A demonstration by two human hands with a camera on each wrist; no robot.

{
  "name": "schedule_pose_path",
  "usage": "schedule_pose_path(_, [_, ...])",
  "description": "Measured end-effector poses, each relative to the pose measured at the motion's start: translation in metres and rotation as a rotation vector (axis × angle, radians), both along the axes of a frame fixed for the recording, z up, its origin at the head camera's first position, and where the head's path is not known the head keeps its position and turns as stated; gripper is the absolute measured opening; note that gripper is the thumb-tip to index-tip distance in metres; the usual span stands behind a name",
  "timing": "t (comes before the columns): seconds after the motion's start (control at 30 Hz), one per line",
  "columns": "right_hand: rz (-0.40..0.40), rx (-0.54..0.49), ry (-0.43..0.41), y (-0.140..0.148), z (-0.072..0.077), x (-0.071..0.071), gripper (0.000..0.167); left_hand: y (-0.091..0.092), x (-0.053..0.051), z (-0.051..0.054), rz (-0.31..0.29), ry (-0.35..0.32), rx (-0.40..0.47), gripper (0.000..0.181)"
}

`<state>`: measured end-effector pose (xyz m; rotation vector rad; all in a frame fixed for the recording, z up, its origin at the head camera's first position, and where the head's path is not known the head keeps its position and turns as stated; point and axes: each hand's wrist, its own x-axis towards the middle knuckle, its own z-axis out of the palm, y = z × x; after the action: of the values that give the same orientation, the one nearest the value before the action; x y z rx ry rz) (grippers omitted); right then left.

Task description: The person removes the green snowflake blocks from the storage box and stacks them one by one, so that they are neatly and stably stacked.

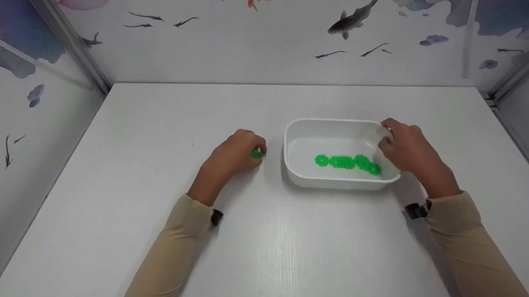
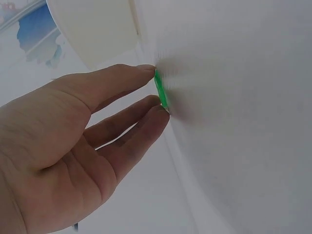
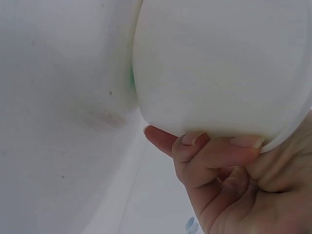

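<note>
Left of the white tub, my left hand pinches a small green disc by its edges, thumb on one side and fingers on the other. In the left wrist view the green disc appears edge-on, flat at the table surface. My right hand grips the tub's right end. The right wrist view has the curled fingers against the outer wall of the tub. Inside, a row of several green scalloped discs lies along the tub's floor.
The white table ends at a back panel painted with fish. A side panel stands at the left and another at the right. Both sleeved forearms reach in from the near side.
</note>
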<state>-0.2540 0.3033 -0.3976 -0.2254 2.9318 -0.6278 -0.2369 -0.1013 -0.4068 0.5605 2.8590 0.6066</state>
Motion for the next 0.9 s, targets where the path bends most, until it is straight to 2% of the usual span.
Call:
schedule_pose_path(0.27, [-0.006, 0.010, -0.015, -0.004, 0.002, -0.001, 0.054, -0.001, 0.002, 0.003, 0.012, -0.007, 0.003, 0.026])
schedule_pose_path(0.37, [-0.007, 0.012, -0.009, -0.004, 0.001, -0.002, 0.053, 0.000, 0.003, 0.004, 0.011, 0.014, 0.004, 0.027])
schedule_pose_path(0.5, [-0.005, 0.002, 0.000, -0.004, 0.002, -0.002, 0.051, 0.003, 0.005, 0.008, -0.009, 0.096, 0.013, 0.028])
schedule_pose_path(0.63, [-0.019, 0.002, -0.012, -0.003, 0.001, -0.002, 0.051, 0.011, 0.007, 0.015, -0.007, 0.188, 0.054, 0.037])
schedule_pose_path(0.77, [-0.029, 0.007, -0.019, -0.001, 0.000, -0.001, 0.052, 0.024, 0.013, 0.025, -0.001, 0.264, 0.095, 0.047])
schedule_pose_path(0.9, [-0.029, 0.005, -0.025, -0.003, -0.001, -0.001, 0.052, 0.039, 0.021, 0.033, -0.024, 0.317, 0.113, 0.046])
